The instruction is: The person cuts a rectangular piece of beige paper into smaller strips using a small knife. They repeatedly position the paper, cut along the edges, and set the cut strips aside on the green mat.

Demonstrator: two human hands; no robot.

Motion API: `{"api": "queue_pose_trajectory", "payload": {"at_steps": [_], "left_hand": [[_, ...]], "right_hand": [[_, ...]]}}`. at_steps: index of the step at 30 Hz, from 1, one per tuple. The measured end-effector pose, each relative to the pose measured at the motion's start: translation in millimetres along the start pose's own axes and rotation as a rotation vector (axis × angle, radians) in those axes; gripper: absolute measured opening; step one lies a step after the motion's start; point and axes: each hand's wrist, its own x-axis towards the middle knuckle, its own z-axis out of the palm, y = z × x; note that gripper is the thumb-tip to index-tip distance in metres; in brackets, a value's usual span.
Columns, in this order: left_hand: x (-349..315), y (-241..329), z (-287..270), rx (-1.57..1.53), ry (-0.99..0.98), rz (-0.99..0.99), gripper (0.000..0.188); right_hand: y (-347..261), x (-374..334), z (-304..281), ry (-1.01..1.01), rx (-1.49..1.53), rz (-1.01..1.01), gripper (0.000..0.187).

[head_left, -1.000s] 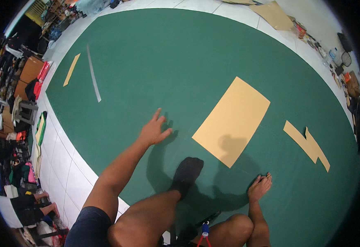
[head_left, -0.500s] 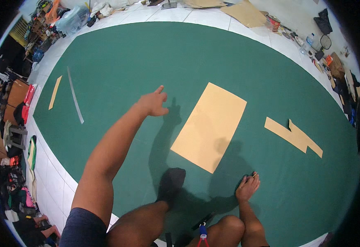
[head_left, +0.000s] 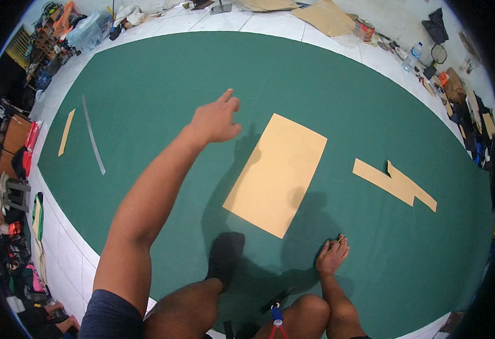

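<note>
A tan rectangular sheet (head_left: 275, 175) of card or paper lies flat and slanted on a large green mat (head_left: 162, 73). My left hand (head_left: 216, 120) is held out above the mat, beside the sheet's upper left side, holding nothing. Its index finger points forward and its thumb stands apart. Low on the right, by the sheet's near corner, my right hand (head_left: 332, 257) is closed near the mat surface. Something thin and light pokes out between its fingers, too small to name. To the right lies a notched tan offcut (head_left: 394, 183).
A narrow tan strip (head_left: 66, 133) and a long grey strip (head_left: 93, 135), perhaps a ruler, lie at the mat's left. White tiles (head_left: 66, 243) surround the mat. Clutter lines the walls, with a stool (head_left: 15, 195) at left and a water bottle (head_left: 412, 56) at upper right.
My left hand has reached farther forward and closer to the sheet, its shadow now falling on the sheet's left edge. The whole view has shifted slightly. My right hand keeps its place near the sheet.
</note>
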Motion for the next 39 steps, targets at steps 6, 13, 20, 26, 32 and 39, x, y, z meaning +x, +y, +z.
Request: {"api": "queue_pose_trajectory", "payload": {"at_steps": [6, 13, 20, 26, 32, 39], "left_hand": [[-9, 17, -21, -0.033, 0.2, 0.045, 0.043], [-11, 9, 6, -0.112, -0.024, 0.185, 0.043], [-133, -55, 104, -0.042, -0.52, 0.123, 0.045], [-227, -97, 151, -0.111, -0.598, -0.016, 0.046], [-322, -125, 181, -0.251, -0.392, -0.152, 0.045], [-310, -143, 169, -0.241, -0.178, -0.351, 0.048]], "right_hand": [[-11, 0, -9, -0.035, 0.03, 0.027, 0.024], [-8, 1, -12, -0.025, 0.015, -0.015, 0.026], [-18, 11, -18, -0.028, 0.084, 0.048, 0.029], [-8, 6, -19, 0.096, 0.264, 0.086, 0.023], [-31, 17, -25, -0.048, 0.302, 0.172, 0.02], [-13, -3, -1, 0.022, 0.143, 0.08, 0.019]]}}
